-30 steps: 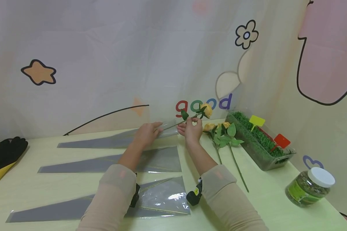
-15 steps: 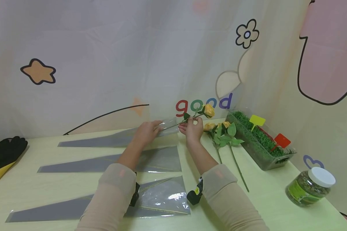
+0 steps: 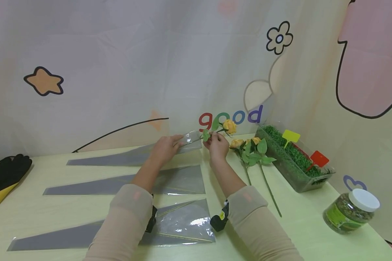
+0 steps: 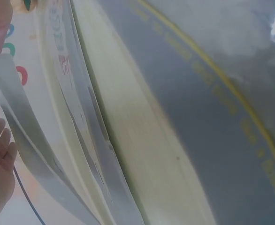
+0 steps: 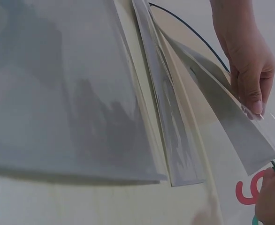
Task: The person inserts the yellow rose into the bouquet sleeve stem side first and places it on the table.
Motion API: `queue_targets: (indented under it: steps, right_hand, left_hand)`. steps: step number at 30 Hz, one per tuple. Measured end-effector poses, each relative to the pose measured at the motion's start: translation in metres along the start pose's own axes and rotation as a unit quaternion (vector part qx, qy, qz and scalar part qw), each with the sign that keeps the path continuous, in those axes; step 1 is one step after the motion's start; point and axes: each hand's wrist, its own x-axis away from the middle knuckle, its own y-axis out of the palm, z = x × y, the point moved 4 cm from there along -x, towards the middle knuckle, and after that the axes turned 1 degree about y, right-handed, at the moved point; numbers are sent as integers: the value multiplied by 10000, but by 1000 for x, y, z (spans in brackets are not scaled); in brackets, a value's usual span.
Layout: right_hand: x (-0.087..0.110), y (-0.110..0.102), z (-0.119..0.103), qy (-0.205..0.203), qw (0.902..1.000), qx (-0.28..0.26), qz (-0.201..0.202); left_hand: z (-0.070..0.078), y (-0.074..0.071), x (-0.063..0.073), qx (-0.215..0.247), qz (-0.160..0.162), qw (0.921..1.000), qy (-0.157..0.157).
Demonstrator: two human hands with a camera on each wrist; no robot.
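My left hand [image 3: 166, 149] pinches the mouth edge of the farthest plastic flower sleeve [image 3: 107, 159], grey with a clear front. Seen from the right wrist, that sleeve [image 5: 236, 136] is lifted and its mouth gapes, the left thumb and fingers [image 5: 254, 107] nipping its edge. With its fingertips my right hand [image 3: 218, 148] grips a yellow rose [image 3: 229, 127] by the stem near the leaves. The bloom points right, and the lower stem lies inside the sleeve mouth. Only part of the right hand [image 5: 272, 199] enters the right wrist view, beside the mouth.
Two more sleeves, a middle one [image 3: 183, 180] and a near one [image 3: 186, 221], lie flat on the table [image 3: 68, 208]. Yellow roses [image 3: 253, 158] lie right of the hands. Beyond stand a grass planter [image 3: 294, 163] and a lidded jar [image 3: 349, 212]. A black glove [image 3: 8, 174] lies far left.
The rose has shifted slightly left, its leaves now right at the sleeve mouth and turned round. The left hand keeps its hold on the sleeve edge almost unmoved.
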Motion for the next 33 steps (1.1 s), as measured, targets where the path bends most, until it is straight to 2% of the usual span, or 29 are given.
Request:
queue_targets:
  steps: [5, 11, 19, 26, 33]
  right_hand:
    - [0, 1, 0, 65, 9986, -521, -25]
    - [-1, 2, 3, 421, 9925, -1147, -96]
    - [-5, 2, 5, 579, 9913, -1180, 26]
    - [-3, 3, 3, 408, 9917, -1218, -6]
    - [-4, 2, 2, 285, 9919, -1238, 50]
  left_hand:
    - [1, 0, 0, 12, 53, 9999, 101]
    - [1, 0, 0, 53, 46, 9999, 112]
    - [1, 2, -2, 39, 8, 10000, 45]
    - [1, 2, -2, 113, -22, 9999, 12]
    - [2, 0, -1, 184, 79, 9998, 46]
